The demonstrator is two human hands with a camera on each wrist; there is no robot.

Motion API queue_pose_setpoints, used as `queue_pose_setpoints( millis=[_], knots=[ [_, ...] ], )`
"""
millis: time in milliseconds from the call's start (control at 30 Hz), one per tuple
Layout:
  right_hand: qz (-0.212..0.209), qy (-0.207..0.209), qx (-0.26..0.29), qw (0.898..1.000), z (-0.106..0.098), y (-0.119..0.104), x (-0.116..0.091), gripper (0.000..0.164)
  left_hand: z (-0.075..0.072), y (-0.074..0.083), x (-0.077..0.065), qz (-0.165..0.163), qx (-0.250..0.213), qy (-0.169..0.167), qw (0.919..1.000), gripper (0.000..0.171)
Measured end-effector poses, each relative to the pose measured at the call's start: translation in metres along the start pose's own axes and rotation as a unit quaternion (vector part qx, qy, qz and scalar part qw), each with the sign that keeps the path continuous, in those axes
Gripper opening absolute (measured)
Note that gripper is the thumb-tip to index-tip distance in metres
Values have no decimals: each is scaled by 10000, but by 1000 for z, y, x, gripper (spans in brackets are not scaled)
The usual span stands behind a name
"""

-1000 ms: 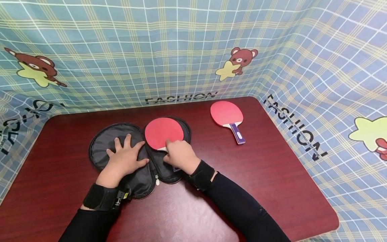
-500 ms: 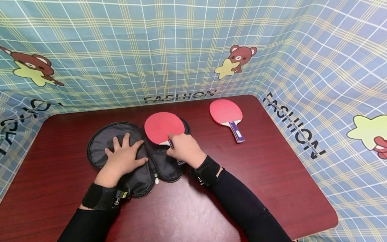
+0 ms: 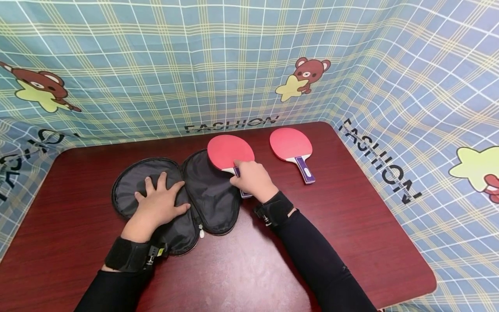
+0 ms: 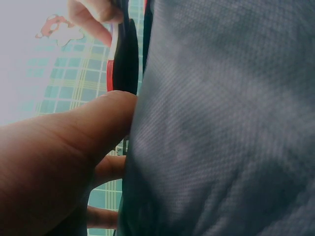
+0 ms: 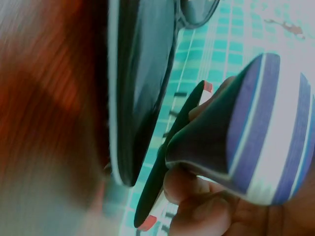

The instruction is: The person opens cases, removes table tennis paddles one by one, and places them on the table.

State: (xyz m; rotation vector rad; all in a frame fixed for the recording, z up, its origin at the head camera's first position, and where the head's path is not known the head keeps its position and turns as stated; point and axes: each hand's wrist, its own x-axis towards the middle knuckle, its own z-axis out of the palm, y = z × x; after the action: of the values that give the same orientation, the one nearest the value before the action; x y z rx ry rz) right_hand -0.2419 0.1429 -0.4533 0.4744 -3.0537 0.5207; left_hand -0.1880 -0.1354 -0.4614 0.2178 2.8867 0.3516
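Observation:
My left hand (image 3: pixel 159 208) lies with fingers spread flat on the left half of an unzipped black paddle case (image 3: pixel 212 199), which is spread open on the table. In the left wrist view its thumb (image 4: pixel 106 110) rests against the case fabric. With my right hand (image 3: pixel 255 178) I grip a red table tennis paddle (image 3: pixel 230 151) by its purple and white handle. That paddle is raised over the right edge of the case; the right wrist view shows the handle's striped butt (image 5: pixel 270 130) and a gap between blade and case. The middle of the handle is hidden by my fingers.
A second red paddle (image 3: pixel 290 145) lies on the dark red table (image 3: pixel 343 225) at the back right, handle toward me. The zipper pull (image 3: pixel 201 233) hangs at the case's front fold. Checked cloth (image 3: pixel 218 65) stands behind the table and along its right side.
My right hand has lifted the paddle off the right half of the case and carried it rightward and slightly back, uncovering the black lining. My left hand has stayed in place.

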Motion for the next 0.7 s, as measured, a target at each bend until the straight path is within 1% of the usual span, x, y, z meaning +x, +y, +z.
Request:
queue_pose_setpoints(
  millis=[100, 133, 267, 500, 700],
  knots=[
    [164, -49, 84, 9998, -1, 8, 2, 19, 0, 0, 0, 8, -10, 0, 10000, 77],
    [218, -55, 76, 9997, 0, 11, 3, 20, 0, 0, 0, 12, -14, 5, 10000, 77],
    [332, -26, 57, 9994, 2, 25, 8, 26, 1, 0, 1, 20, -10, 10, 10000, 77],
    [429, 33, 215, 9988, 2, 41, 10, 48, 0, -1, 0, 43, -8, 14, 10000, 77],
    [573, -47, 264, 9980, 0, 50, 13, 48, 0, -1, 0, 53, -7, 11, 10000, 77]
  ],
)
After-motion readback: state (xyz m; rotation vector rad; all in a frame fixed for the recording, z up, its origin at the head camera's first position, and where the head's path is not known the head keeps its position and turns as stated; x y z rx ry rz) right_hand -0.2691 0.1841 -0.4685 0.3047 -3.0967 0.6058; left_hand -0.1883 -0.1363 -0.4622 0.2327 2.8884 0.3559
